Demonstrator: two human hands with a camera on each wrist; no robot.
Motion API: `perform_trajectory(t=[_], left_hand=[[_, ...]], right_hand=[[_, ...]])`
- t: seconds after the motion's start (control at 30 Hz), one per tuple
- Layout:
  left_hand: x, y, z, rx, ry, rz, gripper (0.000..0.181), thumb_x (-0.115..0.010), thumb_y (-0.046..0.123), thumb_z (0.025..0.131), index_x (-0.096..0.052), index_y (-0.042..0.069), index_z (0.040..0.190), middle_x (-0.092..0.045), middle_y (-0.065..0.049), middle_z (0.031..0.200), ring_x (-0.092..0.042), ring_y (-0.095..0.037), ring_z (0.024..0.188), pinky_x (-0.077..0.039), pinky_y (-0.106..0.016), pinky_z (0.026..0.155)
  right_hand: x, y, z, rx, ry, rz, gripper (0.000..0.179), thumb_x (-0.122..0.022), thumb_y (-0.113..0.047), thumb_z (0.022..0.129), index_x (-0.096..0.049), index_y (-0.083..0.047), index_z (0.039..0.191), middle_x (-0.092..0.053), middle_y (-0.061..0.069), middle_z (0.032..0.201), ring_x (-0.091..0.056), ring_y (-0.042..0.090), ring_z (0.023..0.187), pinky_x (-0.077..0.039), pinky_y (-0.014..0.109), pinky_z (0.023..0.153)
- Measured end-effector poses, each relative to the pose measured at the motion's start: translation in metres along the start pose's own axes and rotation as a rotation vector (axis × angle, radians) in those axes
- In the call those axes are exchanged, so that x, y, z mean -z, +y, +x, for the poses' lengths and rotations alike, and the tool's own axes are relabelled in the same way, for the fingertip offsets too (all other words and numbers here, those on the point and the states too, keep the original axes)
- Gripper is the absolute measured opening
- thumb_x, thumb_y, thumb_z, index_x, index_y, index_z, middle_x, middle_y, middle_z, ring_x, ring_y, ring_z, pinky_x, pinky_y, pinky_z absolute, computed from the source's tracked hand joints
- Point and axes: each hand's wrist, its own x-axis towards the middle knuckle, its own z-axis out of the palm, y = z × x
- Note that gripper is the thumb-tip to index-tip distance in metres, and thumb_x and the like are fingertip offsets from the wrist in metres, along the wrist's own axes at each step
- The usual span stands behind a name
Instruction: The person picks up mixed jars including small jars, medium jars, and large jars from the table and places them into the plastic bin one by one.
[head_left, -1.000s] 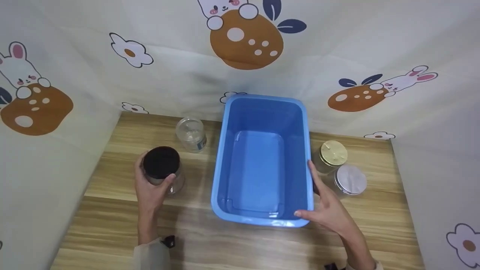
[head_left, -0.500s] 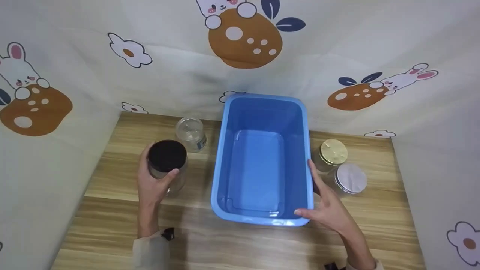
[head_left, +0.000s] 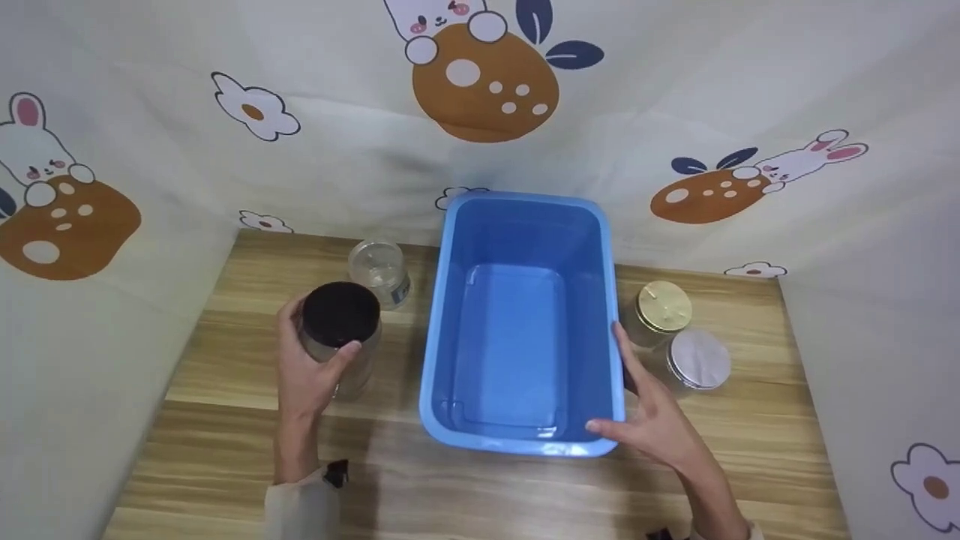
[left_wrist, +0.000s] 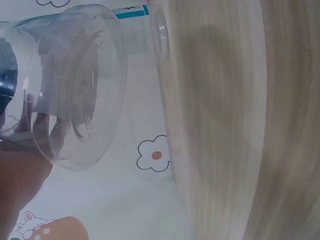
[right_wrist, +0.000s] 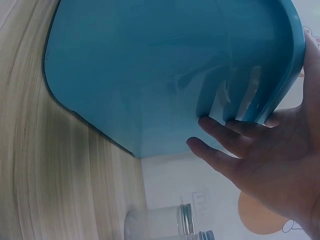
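Observation:
My left hand grips a clear jar with a black lid, thumb on the near side and fingers round the far side. In the left wrist view the base of that clear jar hangs above the wooden table. A deep blue plastic bin stands in the middle, open side up. My right hand holds its near right corner, thumb over the rim. In the right wrist view the fingertips lie at the outer wall of the bin.
A clear container without a lid stands behind the held jar, left of the bin. Right of the bin are a gold-lidded jar and a silver-lidded jar. A printed cloth surrounds the table at the back and sides.
My left hand has lifted the black-lidded jar and brought it a little to the right, towards the bin. My right hand and the bin have stayed in place.

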Motion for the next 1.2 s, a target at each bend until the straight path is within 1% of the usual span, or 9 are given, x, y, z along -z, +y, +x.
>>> perform_trajectory(t=[0.23,0.33,0.4,0.5,0.6,0.67,0.9,1.03,1.2], left_hand=[[-0.003,0.021,0.006,-0.076,-0.016,0.025,0.085,-0.084,-0.004,0.057,-0.049,-0.013,0.134,-0.059,-0.029,0.128,-0.056,-0.008,0.118,-0.038,-0.027,0.106],[-0.005,0.018,0.01,-0.105,-0.029,0.032,0.086,-0.085,-0.001,0.056,-0.051,-0.011,0.135,-0.06,-0.027,0.129,-0.057,-0.008,0.118,-0.039,-0.027,0.105],[-0.004,0.012,0.011,-0.134,-0.026,0.059,0.087,-0.087,0.008,0.057,-0.053,-0.007,0.136,-0.061,-0.023,0.13,-0.057,-0.01,0.119,-0.04,-0.027,0.105],[-0.003,0.0,0.014,-0.194,-0.022,0.147,0.089,-0.09,0.031,0.06,-0.056,0.0,0.137,-0.063,-0.016,0.131,-0.058,-0.017,0.12,-0.041,-0.028,0.105],[-0.004,-0.001,0.016,-0.244,-0.012,0.261,0.092,-0.085,0.055,0.063,-0.058,0.006,0.137,-0.064,-0.01,0.131,-0.06,-0.024,0.118,-0.043,-0.033,0.103],[-0.006,0.002,0.018,-0.26,-0.009,0.295,0.093,-0.083,0.06,0.064,-0.059,0.008,0.137,-0.065,-0.007,0.13,-0.061,-0.027,0.116,-0.046,-0.037,0.101],[-0.013,0.013,0.027,-0.274,-0.054,0.307,0.09,-0.086,0.048,0.062,-0.058,0.01,0.138,-0.064,-0.007,0.129,-0.06,-0.028,0.115,-0.046,-0.049,0.099],[-0.016,0.016,0.032,-0.277,-0.09,0.306,0.09,-0.086,0.046,0.062,-0.056,0.012,0.139,-0.063,-0.009,0.129,-0.06,-0.03,0.115,-0.045,-0.053,0.098],[-0.015,0.025,0.039,-0.28,-0.116,0.307,0.09,-0.086,0.046,0.064,-0.054,0.015,0.142,-0.063,-0.009,0.127,-0.059,-0.03,0.115,-0.046,-0.056,0.098]], right_hand=[[-0.001,-0.001,0.001,-0.003,0.026,0.023,0.122,-0.088,-0.007,0.069,-0.009,-0.019,0.161,-0.016,0.013,0.164,-0.034,0.032,0.142,-0.031,0.021,0.11],[-0.001,-0.002,0.001,-0.011,0.035,0.003,0.123,-0.089,-0.009,0.068,-0.009,-0.02,0.161,-0.013,0.009,0.165,-0.027,0.029,0.145,-0.028,0.02,0.111],[-0.001,-0.003,0.001,-0.019,0.029,0.0,0.123,-0.089,-0.009,0.068,-0.009,-0.021,0.161,-0.012,0.007,0.165,-0.024,0.027,0.147,-0.026,0.019,0.112],[-0.002,-0.002,0.001,-0.025,0.025,0.0,0.122,-0.089,-0.01,0.069,-0.01,-0.024,0.161,-0.012,0.005,0.166,-0.022,0.024,0.148,-0.025,0.019,0.112],[-0.002,-0.001,0.0,-0.021,0.024,0.011,0.122,-0.089,-0.01,0.069,-0.01,-0.023,0.161,-0.011,0.006,0.166,-0.021,0.023,0.148,-0.025,0.019,0.112],[-0.002,-0.001,-0.001,-0.013,0.03,0.018,0.122,-0.089,-0.01,0.069,-0.01,-0.022,0.161,-0.011,0.009,0.166,-0.024,0.025,0.147,-0.026,0.02,0.112],[0.001,0.0,-0.003,-0.026,0.02,0.015,0.123,-0.089,-0.011,0.07,-0.007,-0.021,0.161,-0.011,0.006,0.166,-0.029,0.033,0.144,-0.03,0.022,0.111],[0.001,0.0,-0.003,-0.042,0.024,-0.011,0.124,-0.09,-0.015,0.069,-0.007,-0.021,0.161,-0.009,0.004,0.166,-0.024,0.034,0.146,-0.03,0.043,0.113],[-0.003,-0.001,-0.001,-0.03,0.032,-0.007,0.124,-0.089,-0.012,0.068,-0.008,-0.023,0.161,-0.008,0.008,0.166,-0.021,0.033,0.147,-0.028,0.05,0.113]])
